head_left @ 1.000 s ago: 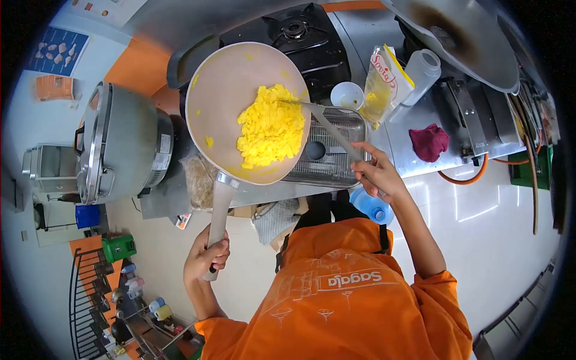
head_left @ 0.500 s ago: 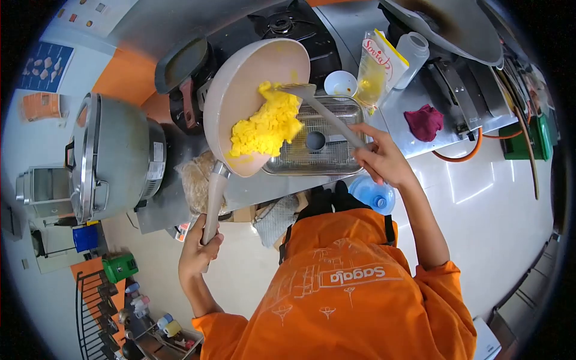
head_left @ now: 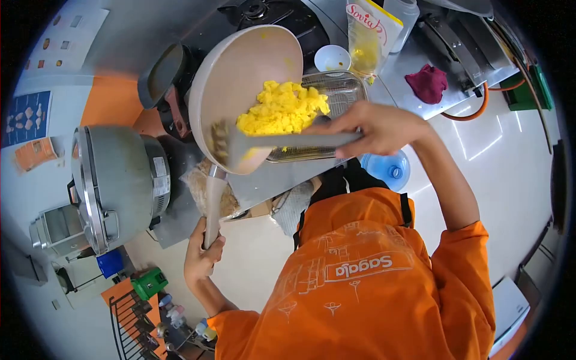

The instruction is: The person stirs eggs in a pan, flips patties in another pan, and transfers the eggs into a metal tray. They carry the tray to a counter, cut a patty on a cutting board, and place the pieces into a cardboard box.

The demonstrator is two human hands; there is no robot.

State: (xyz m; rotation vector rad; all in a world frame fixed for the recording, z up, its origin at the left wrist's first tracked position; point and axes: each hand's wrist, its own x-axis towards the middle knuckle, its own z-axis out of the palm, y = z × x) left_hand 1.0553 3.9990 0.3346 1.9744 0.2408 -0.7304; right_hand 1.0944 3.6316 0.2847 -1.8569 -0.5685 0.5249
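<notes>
A pale floor (head_left: 258, 258) shows below a steel worktop (head_left: 261, 189), with a light wall (head_left: 66, 27) to the left.

The left hand (head_left: 203, 252) is closed round the grey handle (head_left: 214, 204) of the pan (head_left: 234, 72), near the handle's end. The right hand (head_left: 384, 129) has its fingers narrowed on the handle of a spatula (head_left: 300, 140), whose blurred blade sits at the pan's seven o'clock.

The pan is held tilted toward a wire basket (head_left: 348, 86) at its four o'clock. Crumbly yellow egg (head_left: 282, 111) lies in the pan from four to five o'clock and reaches past the rim over the basket; I cannot tell how much rests in it. Small yellow bits cling to the pan's inner wall.

Taking the pan as the clock's centre, with twelve on the far side, a burner (head_left: 255, 9) is at twelve. At two stand a white bowl (head_left: 332, 59) with a few specks inside, a Sovia packet (head_left: 365, 36) partly filled with something yellow, and a clear bottle (head_left: 403, 21). A crumpled maroon cloth (head_left: 427, 84) lies at three. A blue jug (head_left: 390, 171) is at four, down past the worktop's edge. At seven is a clear bag (head_left: 207, 191) with light brown contents, at eight a big closed cooker (head_left: 120, 180), and between nine and ten a dark skillet (head_left: 165, 75).
</notes>
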